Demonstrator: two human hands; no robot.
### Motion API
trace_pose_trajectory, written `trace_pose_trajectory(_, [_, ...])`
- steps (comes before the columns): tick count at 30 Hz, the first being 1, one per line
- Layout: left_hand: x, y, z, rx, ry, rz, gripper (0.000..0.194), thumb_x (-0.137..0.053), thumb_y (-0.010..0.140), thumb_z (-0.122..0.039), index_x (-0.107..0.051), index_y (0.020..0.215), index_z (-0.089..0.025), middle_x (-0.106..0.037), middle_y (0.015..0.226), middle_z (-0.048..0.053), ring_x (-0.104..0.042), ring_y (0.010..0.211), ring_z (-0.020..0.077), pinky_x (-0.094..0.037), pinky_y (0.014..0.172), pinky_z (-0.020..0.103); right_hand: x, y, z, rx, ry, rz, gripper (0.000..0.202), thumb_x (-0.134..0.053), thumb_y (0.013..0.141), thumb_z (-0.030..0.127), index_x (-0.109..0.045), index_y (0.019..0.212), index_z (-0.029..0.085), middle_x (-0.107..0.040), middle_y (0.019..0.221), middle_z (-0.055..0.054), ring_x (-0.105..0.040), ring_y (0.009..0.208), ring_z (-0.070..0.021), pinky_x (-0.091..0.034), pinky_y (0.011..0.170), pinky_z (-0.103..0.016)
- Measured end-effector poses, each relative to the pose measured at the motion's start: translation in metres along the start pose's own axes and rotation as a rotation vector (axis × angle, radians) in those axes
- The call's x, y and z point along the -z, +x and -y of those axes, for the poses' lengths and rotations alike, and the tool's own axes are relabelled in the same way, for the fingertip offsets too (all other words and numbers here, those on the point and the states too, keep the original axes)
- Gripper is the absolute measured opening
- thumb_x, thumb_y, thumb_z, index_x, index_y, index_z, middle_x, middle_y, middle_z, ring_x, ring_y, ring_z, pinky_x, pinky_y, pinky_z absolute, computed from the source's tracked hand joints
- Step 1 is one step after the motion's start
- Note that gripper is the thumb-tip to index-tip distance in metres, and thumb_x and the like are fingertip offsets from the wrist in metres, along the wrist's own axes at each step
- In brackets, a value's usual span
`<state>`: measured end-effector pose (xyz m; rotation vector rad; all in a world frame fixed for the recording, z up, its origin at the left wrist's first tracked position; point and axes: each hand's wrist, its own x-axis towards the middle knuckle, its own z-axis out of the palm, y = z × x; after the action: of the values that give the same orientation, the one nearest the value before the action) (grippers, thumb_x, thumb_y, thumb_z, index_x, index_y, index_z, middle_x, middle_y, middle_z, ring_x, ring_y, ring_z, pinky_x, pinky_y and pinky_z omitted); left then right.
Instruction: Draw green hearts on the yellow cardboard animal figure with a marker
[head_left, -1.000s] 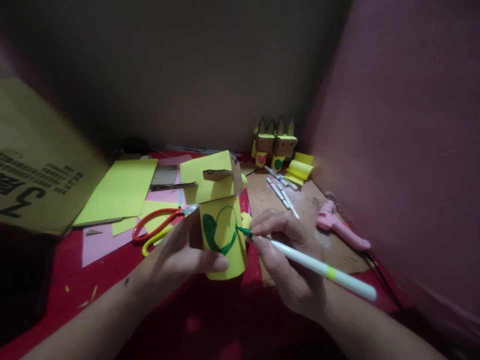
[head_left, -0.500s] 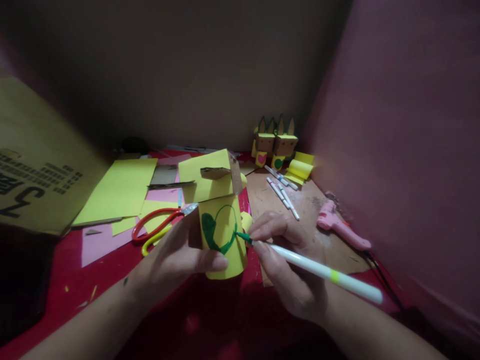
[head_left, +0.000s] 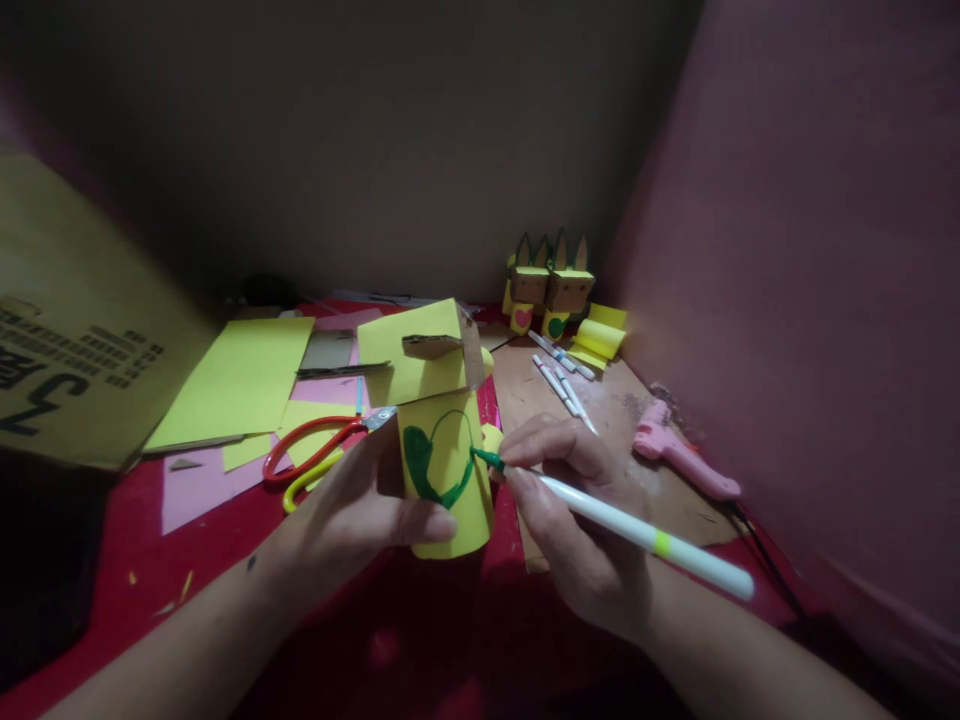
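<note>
My left hand [head_left: 375, 520] is closed around the lower part of a yellow paper figure [head_left: 465, 530], its thumb across the front and its other fingers hidden behind. The figure has a tube body and a boxy head of yellow paper and cardboard, with cardboard ears sticking out towards me. On the tube is a green heart outline [head_left: 421, 465], coloured in on its left side and along the bottom. My right hand [head_left: 570, 510] pinches a white marker [head_left: 637, 530] with a green tip and a light green band. The tip touches the heart's right edge.
Red-and-yellow-handled scissors [head_left: 315, 455] lie left of the figure, beside yellow paper sheets [head_left: 232, 375]. Several markers [head_left: 555, 385] and a pink glue gun [head_left: 682, 455] rest on a cardboard sheet [head_left: 622, 430]. Behind stand two similar figures [head_left: 551, 290]. A cardboard box [head_left: 75, 320] is at left.
The marker tip has moved slightly up along the heart's right edge, and my right hand has shifted a little with it. My left hand and the figure have stayed nearly still.
</note>
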<state>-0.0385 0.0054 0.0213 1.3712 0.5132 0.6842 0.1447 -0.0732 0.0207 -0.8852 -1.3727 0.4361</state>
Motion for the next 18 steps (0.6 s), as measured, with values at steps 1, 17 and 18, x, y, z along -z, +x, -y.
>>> trace_pose_trajectory(1, [-0.0001, -0.0001, -0.0001, 0.006, 0.009, 0.002, 0.049, -0.088, 0.072, -0.023, -0.068, 0.117, -0.025, -0.073, 0.113, 0.005, -0.063, 0.097, 0.0257, -0.054, 0.071, 0.028, 0.0000, 0.0000, 0.0001, -0.001, 0.006, 0.000, 0.012, -0.067, 0.090, 0.014, -0.065, 0.088, 0.025, -0.064, 0.072, 0.001, -0.066, 0.072, -0.0162, -0.046, 0.051, -0.025])
trace_pose_trajectory(17, [0.0006, -0.0016, 0.0028, -0.018, 0.000, 0.016, 0.061, -0.092, 0.070, -0.024, -0.069, 0.127, -0.028, -0.074, 0.121, 0.005, -0.064, 0.105, 0.0278, -0.048, 0.057, 0.024, -0.0024, 0.0017, 0.0007, 0.000, 0.008, -0.057, 0.011, -0.069, 0.089, 0.014, -0.067, 0.087, 0.025, -0.066, 0.076, 0.000, -0.067, 0.075, -0.0166, -0.043, 0.048, -0.024])
trace_pose_trajectory(18, [0.0004, -0.0015, 0.0025, -0.027, 0.006, 0.015, 0.060, -0.092, 0.070, -0.024, -0.069, 0.126, -0.028, -0.074, 0.118, 0.003, -0.065, 0.101, 0.0268, -0.048, 0.057, 0.024, -0.0024, 0.0016, 0.0007, 0.001, 0.010, -0.050, 0.012, -0.069, 0.090, 0.014, -0.067, 0.088, 0.025, -0.064, 0.073, 0.001, -0.067, 0.073, -0.0161, -0.042, 0.047, -0.023])
